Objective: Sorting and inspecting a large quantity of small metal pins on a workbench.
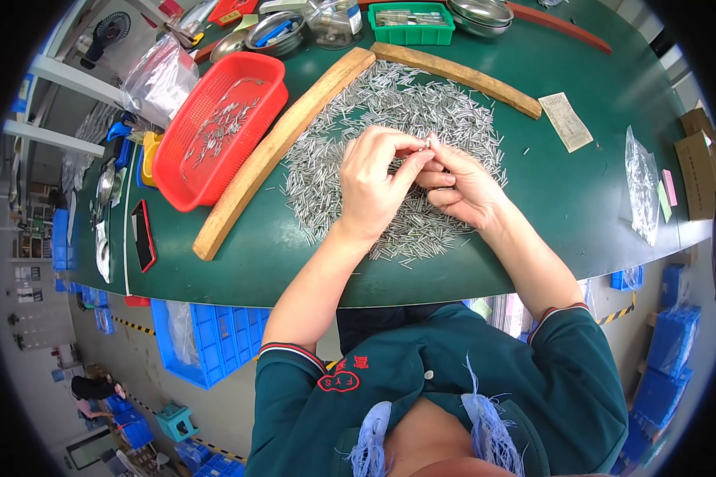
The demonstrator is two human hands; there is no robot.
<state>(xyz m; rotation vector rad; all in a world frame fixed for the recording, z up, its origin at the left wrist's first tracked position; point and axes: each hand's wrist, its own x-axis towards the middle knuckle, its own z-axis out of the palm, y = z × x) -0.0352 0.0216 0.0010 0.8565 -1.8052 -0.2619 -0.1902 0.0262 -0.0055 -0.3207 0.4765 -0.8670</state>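
A wide heap of small silvery metal pins [342, 127] lies spread over the green table. Above it my two hands meet at the fingertips. Thumb and forefinger of my left hand [371, 181] are closed in a pinch. My right hand [468, 189] pinches at the same spot, its other fingers curled in. Between the fingertips shows a bit of a small metal pin [428, 144]; most of it is covered by the fingers. Two wooden bars, a long one [282, 151] on the left and another [457, 78] at the back, border the heap.
Left of the long bar stands a red plastic basket [171, 163] with some pins inside. A red-edged phone [143, 236] lies near the left edge. Behind are a green tray [410, 33], metal bowls [481, 12] and a jar [334, 24]. A paper slip [566, 122] and plastic bag [640, 187] lie right.
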